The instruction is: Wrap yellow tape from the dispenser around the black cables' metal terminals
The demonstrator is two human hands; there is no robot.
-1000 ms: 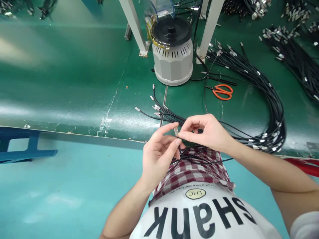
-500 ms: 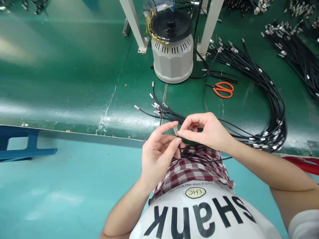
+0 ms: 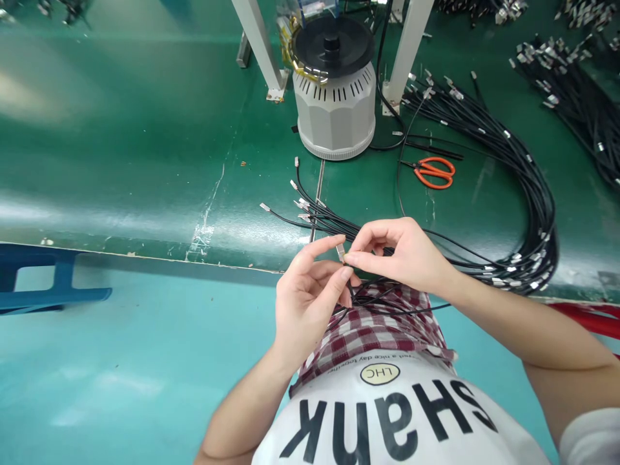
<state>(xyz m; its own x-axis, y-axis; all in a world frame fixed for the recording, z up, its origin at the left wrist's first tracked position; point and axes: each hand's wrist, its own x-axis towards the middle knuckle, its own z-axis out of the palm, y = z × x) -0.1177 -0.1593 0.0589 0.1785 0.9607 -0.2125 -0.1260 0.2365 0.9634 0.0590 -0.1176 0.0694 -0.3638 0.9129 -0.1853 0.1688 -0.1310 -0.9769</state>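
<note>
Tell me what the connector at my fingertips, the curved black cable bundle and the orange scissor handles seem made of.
Connector: probably metal, from its pale silvery finish; too small to be sure.
Cable bundle: likely rubber or plastic sheathing, smooth black, bending in an even curve.
Scissor handles: possibly plastic or plastic-coated, in uniform bright orange.

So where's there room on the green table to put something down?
The biggest bare patch is the table's left part, bordered by its front edge and the left white post. A smaller one lies between the orange scissors and the curved cables. It's crowded around the right hand and far right.
</note>
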